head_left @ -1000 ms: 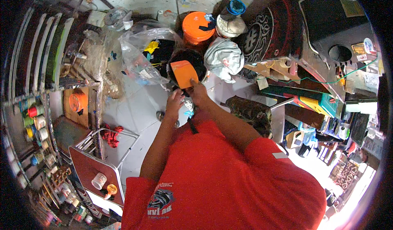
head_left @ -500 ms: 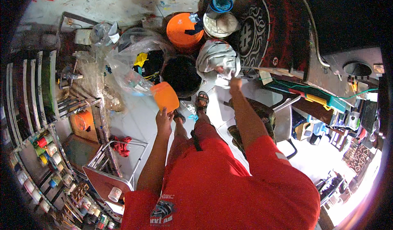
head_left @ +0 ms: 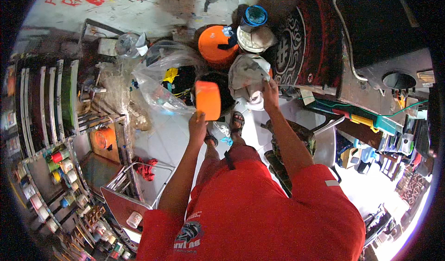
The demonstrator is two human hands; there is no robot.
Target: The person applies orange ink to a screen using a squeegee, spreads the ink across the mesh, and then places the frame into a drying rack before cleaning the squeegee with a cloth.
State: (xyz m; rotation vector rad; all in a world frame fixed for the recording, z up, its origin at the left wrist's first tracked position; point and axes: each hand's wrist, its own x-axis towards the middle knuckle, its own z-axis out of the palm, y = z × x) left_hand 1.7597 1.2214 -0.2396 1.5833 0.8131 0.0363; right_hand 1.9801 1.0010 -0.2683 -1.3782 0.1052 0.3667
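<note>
My left hand (head_left: 198, 127) is closed on the lower edge of an orange rounded-rectangular plastic piece (head_left: 208, 101). The piece is upright and covers part of a dark tub (head_left: 225, 91) on the floor; what it is exactly, I cannot tell. My right hand (head_left: 270, 95) grips the right side of a crumpled greyish-white cloth (head_left: 246, 77) with stains on it. That cloth hangs just right of the dark tub, above my sandalled foot.
Behind the tub stand an orange-topped bucket (head_left: 217, 45), a white bucket (head_left: 255, 40) and a blue container (head_left: 256, 16). A clear plastic bag (head_left: 150, 77) lies left. Racks of paint jars (head_left: 65, 168) line the left; a folding chair (head_left: 327, 140) stands right.
My left hand has moved the orange piece right, in front of the dark tub, and turned it more upright. The cloth has changed shape, with my right hand higher along its side. The whole view has shifted slightly.
</note>
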